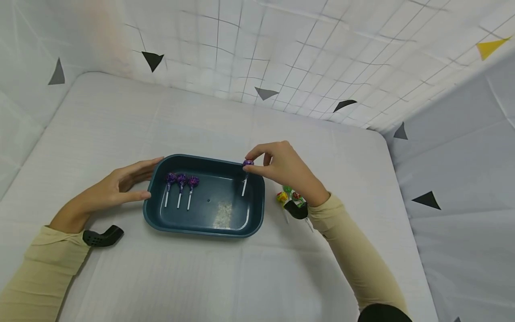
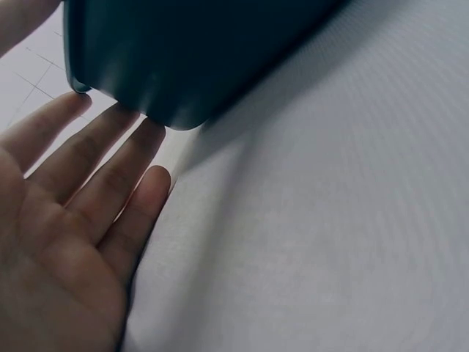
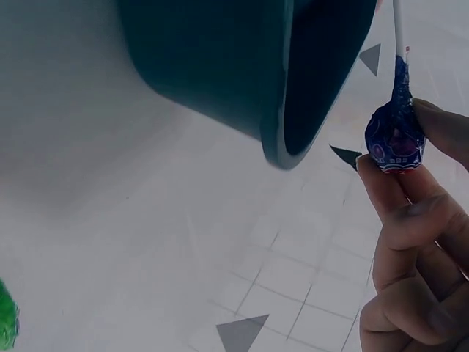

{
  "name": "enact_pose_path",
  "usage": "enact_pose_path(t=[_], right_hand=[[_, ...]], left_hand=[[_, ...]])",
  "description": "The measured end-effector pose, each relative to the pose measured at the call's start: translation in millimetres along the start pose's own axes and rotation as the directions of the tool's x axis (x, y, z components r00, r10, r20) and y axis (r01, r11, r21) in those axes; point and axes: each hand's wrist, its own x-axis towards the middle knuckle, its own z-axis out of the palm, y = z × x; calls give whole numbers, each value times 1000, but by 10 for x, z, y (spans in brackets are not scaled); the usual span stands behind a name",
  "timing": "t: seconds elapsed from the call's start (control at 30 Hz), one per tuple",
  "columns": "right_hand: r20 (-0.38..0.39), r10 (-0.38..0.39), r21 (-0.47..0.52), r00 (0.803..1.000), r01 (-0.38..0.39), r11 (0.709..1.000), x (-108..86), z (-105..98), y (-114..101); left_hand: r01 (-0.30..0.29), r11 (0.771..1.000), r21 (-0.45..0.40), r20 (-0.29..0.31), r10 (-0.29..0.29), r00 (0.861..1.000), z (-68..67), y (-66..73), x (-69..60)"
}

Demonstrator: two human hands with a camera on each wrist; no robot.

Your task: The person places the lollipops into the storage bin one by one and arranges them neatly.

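A dark teal plastic tray [image 1: 201, 223] lies on the white surface. Three purple-wrapped lollipops [image 1: 182, 180] are lined up in its left part, white sticks toward me. My left hand [image 1: 105, 190] is at the tray's left end, fingers extended; in the left wrist view the fingertips [image 2: 152, 128] meet the tray wall [image 2: 168, 66]. Between thumb and fingertips, my right hand [image 1: 283, 165] pinches another purple lollipop [image 3: 396, 136] by its wrapped head. That lollipop is over the tray's far right corner, its stick pointing down toward the tray floor.
Right of the tray, partly hidden by my right wrist, lie several lollipops [image 1: 282, 197] in yellow, green and red wrappers. White walls with grid lines and dark triangles [image 1: 265, 93] rise behind the surface and at its sides.
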Motion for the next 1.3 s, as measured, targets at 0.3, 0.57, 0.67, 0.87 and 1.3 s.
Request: enact_pose_path(t=[0.3, 0.57, 0.67, 0.87, 1.3], right_hand=[[29, -13, -10, 1000, 13, 1000, 98, 103, -90], [42, -39, -2, 998, 40, 999, 163, 199, -136], [52, -38, -2, 998, 38, 999, 187, 227, -163], [67, -14, -24, 998, 15, 1000, 243, 279, -223], [104, -13, -52, 994, 19, 998, 335, 312, -366]], left_hand=[[5, 1000, 10, -2, -5, 1000, 0, 9, -9], [8, 1000, 8, -2, -8, 1000, -2, -8, -11], [16, 1000, 12, -4, -16, 1000, -2, -4, -13], [16, 1000, 17, -14, -15, 1000, -4, -2, -5], [26, 1000, 12, -18, -26, 1000, 2, 15, -3]])
